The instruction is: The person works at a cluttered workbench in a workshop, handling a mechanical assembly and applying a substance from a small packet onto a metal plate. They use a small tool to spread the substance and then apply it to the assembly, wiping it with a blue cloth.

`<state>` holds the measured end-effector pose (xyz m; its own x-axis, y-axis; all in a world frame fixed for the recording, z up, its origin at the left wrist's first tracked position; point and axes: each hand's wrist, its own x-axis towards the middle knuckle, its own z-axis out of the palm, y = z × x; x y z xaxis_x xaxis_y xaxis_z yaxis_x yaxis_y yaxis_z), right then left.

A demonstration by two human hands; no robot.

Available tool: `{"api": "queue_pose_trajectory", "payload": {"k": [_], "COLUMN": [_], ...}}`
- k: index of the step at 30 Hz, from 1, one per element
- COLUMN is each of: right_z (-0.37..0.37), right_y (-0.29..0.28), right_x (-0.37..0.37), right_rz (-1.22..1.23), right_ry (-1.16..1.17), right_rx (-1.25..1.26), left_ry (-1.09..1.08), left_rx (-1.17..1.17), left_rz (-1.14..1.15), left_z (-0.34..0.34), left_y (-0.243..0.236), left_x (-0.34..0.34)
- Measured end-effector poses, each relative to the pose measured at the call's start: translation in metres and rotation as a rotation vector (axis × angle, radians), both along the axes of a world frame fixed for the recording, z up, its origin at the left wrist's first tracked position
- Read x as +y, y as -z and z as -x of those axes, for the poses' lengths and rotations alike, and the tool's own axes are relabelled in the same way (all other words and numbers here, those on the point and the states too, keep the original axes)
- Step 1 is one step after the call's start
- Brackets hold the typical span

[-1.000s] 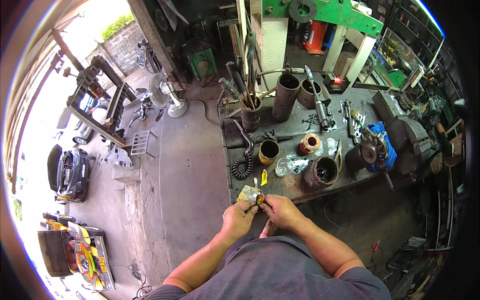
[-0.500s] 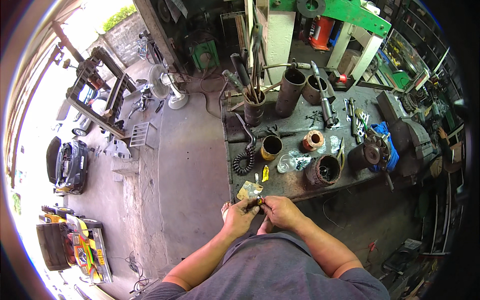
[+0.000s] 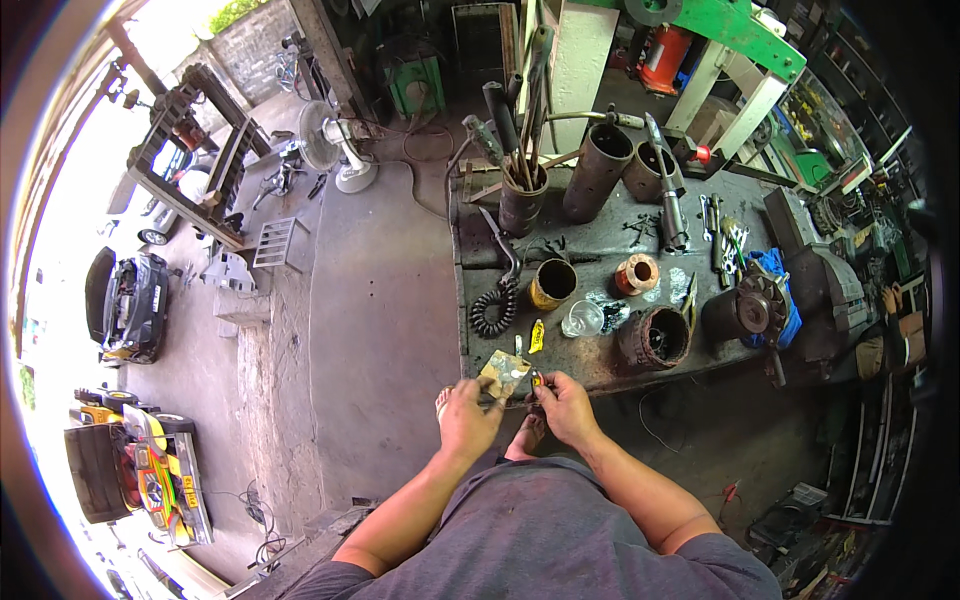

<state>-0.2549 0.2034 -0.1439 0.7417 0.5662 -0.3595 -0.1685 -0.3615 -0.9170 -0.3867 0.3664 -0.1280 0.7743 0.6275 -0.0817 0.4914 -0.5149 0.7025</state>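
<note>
My right hand (image 3: 568, 410) pinches a small black, yellow and red tube (image 3: 537, 379) above the bench's near edge. My left hand (image 3: 468, 422) is apart from it, fingers bent and drawn together beside a tan scrap of card (image 3: 505, 373) with a grey smear. Whatever those fingers hold, if anything, is too small to make out. Beyond the card lie a small pale stick-like piece (image 3: 518, 345) and a yellow packet (image 3: 537, 336). A clear plastic cup (image 3: 582, 319) stands to the packet's right.
On the dark workbench (image 3: 600, 370) stand a rusty cylinder (image 3: 655, 338), a yellowish can (image 3: 552, 284), a copper-coloured ring part (image 3: 637, 274) and a coiled black cable (image 3: 492, 312). Farther back is a can of rods (image 3: 522, 207). A fan (image 3: 320, 150) stands on the floor at left.
My hands have moved apart from their joined position: the left slid left, the right moved right and slightly away with the tube. The view has shifted slightly.
</note>
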Motion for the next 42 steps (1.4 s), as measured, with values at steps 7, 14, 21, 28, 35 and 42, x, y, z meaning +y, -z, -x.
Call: {"api": "queue_pose_trajectory", "payload": {"k": [7,14,21,28,35,42], "right_z": [-0.02,-0.013,-0.005,0.007,0.016,0.012], "right_y": [0.023,0.025,0.022,0.031,0.019,0.003], "right_x": [0.011,0.015,0.02,0.023,0.029,0.032], "right_rz": [0.281,0.279,0.283,0.195,0.303,0.552], "right_ry": [-0.252,-0.22,-0.107,-0.025,-0.025,-0.212], "right_rx": [-0.234,-0.323,-0.283,-0.379,-0.407,-0.628], "left_ry": [0.063,0.055,0.08,0.138,0.186,0.21], "left_rx": [0.072,0.076,0.1,0.134,0.124,0.152], "left_rz": [-0.147,-0.155,-0.147,-0.152,-0.151,-0.181], "left_z": [-0.006,-0.006,-0.007,-0.011,-0.012,-0.016], "left_y": [0.022,0.028,0.024,0.023,0.027,0.024], "left_x": [0.032,0.029,0.033,0.041,0.049,0.052]}}
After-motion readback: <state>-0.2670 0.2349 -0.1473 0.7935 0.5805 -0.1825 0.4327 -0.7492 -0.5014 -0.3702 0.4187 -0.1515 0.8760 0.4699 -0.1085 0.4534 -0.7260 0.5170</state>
